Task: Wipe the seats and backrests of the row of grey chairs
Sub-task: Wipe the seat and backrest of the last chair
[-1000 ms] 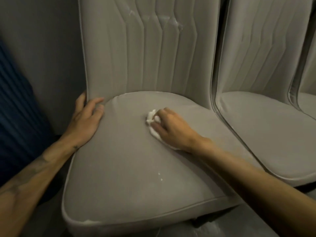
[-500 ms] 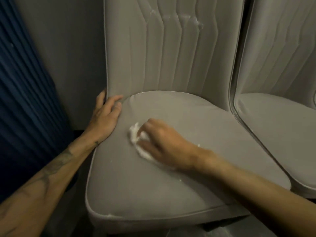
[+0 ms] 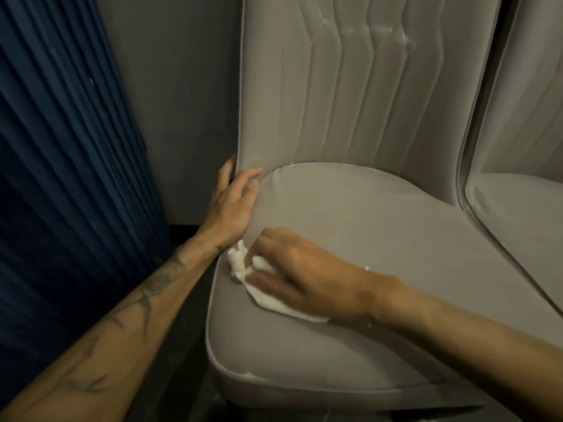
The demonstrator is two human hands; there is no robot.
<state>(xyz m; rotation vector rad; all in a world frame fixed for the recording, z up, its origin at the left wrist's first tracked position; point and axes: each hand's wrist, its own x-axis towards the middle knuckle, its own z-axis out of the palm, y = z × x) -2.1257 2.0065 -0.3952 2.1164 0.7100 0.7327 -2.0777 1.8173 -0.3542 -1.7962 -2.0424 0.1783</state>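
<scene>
A pleated blue curtain (image 3: 61, 166) hangs left of the left hand (image 3: 233, 205); that hand lies open, palm against the seat's left edge, fingertips at the backrest (image 3: 365, 86) corner; just below and right of it, the right hand (image 3: 301, 274) presses a crumpled white cloth (image 3: 243, 266) onto the grey seat (image 3: 350, 214), fingers curled over it; right of this hand, a second grey chair (image 3: 524, 208) stands alongside.

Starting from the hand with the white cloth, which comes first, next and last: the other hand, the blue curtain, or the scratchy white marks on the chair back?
From the right hand:
1. Left hand, just up and left, on the seat's edge.
2. Blue curtain, far left.
3. White marks, high on the backrest.
</scene>
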